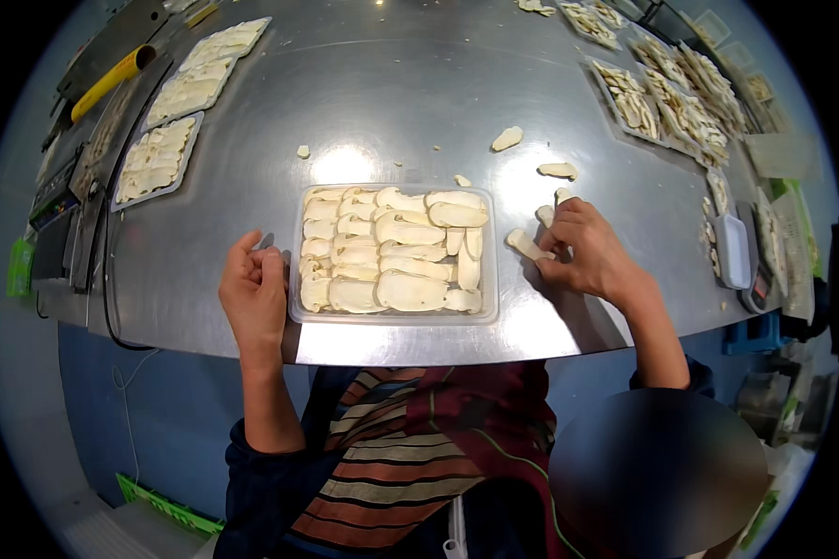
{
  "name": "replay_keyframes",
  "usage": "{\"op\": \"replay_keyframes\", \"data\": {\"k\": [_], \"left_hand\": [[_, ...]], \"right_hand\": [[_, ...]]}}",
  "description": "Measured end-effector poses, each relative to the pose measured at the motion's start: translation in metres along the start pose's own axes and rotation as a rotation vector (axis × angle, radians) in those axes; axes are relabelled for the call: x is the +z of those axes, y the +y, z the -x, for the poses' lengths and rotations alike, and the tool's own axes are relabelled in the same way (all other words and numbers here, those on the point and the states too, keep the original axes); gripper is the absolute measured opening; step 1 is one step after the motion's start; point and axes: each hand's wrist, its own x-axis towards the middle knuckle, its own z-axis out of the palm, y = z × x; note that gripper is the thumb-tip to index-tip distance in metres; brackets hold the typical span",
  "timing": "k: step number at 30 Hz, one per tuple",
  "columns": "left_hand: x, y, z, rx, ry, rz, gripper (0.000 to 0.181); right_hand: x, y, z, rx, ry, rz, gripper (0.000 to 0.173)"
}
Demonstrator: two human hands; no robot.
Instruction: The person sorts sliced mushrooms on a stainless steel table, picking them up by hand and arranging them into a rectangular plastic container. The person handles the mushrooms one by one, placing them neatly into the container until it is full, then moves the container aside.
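Observation:
In front of me lies a clear plastic tray [494, 279] lined with overlapping rows of pale mushroom slices [411, 290]. At the tray's right end, a few narrower slices stand lengthwise, with small gaps around them. My left hand [255, 293] is beside the tray's left rim, fingers loosely curled and holding nothing. To the right of the tray, my right hand [587, 248] pinches a pale mushroom slice [524, 244] close to the tabletop. More slices lie by its fingers, partly hidden. Beyond them are two loose slices, one [507, 138] farther off and one [558, 170] nearer.
Filled trays [157, 161] line the steel table's [405, 91] left side. Several trays of browner slices [626, 101] stand at the far right. A white empty tray [732, 251] sits by a scale [756, 279]. A black cable [106, 279] hangs over the left front edge.

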Motion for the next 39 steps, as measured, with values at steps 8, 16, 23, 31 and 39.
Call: {"op": "replay_keyframes", "data": {"k": [8,16,23,31,39], "left_hand": [[-0.002,0.019,0.013,0.074,0.262,0.1,0.033],[0.028,0.094,0.08,-0.139,-0.711,0.406,0.019],[0.036,0.101,0.065,-0.444,-0.804,0.378,0.02],[0.018,0.072,0.052,0.116,-0.091,0.262,0.025],[-0.033,0.006,0.04,0.117,0.329,-0.084,0.025]], "right_hand": [[-0.01,-0.027,0.017,0.341,0.013,-0.348,0.012],[-0.012,-0.096,-0.002,0.007,-0.125,-0.672,0.014],[-0.012,-0.085,-0.008,-0.417,0.11,-0.085,0.03],[0.005,-0.049,-0.039,-0.334,0.242,0.109,0.02],[-0.021,-0.022,-0.03,-0.083,0.265,0.083,0.017]]}}
